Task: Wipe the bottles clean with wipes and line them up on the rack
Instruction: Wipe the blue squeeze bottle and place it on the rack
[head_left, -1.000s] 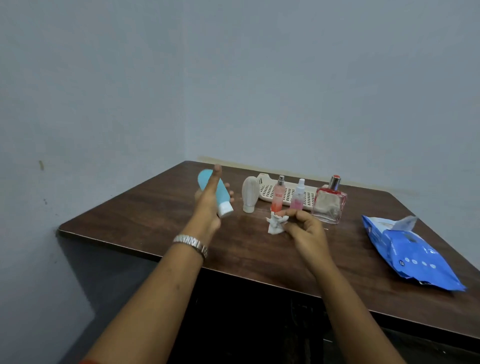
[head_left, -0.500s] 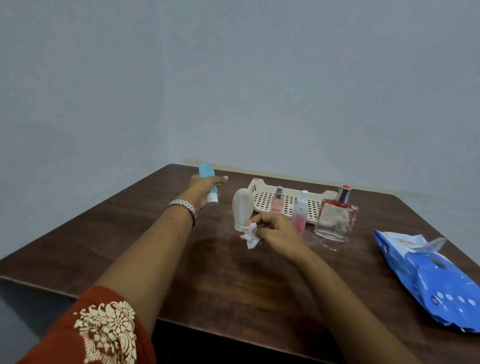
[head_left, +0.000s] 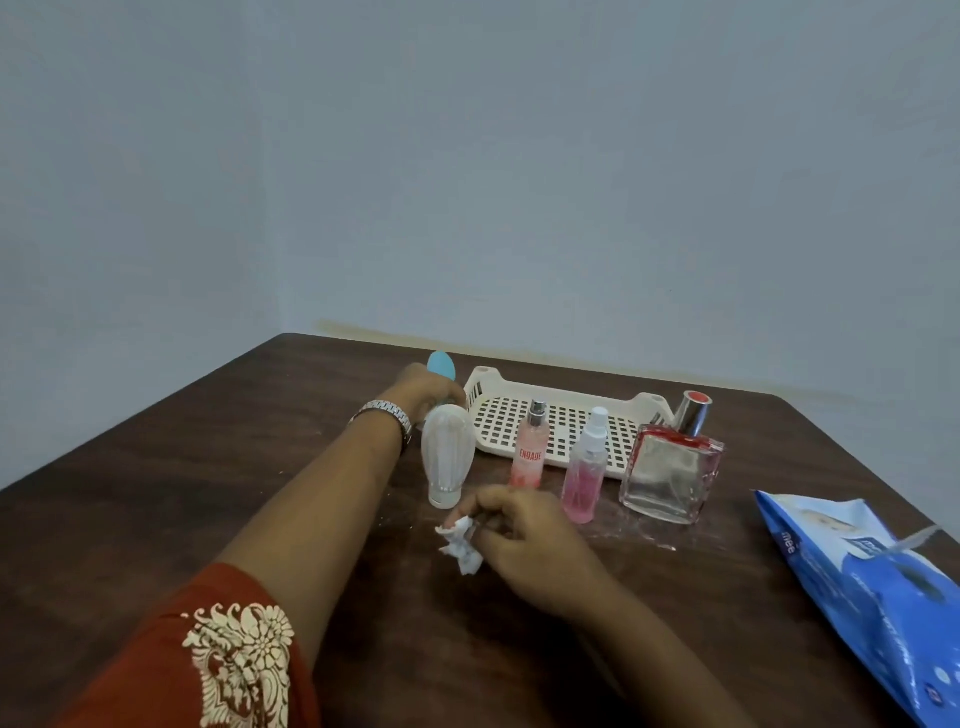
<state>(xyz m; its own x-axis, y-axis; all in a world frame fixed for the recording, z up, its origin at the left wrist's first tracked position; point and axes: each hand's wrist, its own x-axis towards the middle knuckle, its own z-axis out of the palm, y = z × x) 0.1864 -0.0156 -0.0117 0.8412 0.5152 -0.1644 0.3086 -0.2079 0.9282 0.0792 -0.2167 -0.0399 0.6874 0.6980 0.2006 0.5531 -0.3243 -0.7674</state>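
- The left hand (head_left: 428, 392) curls round the blue bottle (head_left: 441, 365), just beside the rack (head_left: 561, 410) near the desk's (head_left: 208, 493) far edge.
- The right hand (head_left: 519, 535) pinches a crumpled wipe (head_left: 462, 545) mid-desk.

Four bottles (head_left: 584, 467) upright before cream rack (head_left: 571, 395); wipe (head_left: 462, 545) crumpled

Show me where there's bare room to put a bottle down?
The rack is bare inside. Open wood lies left of the left arm and between the right hand and the wipes pack. Crowded: the row before the rack, white bottle to square glass bottle.
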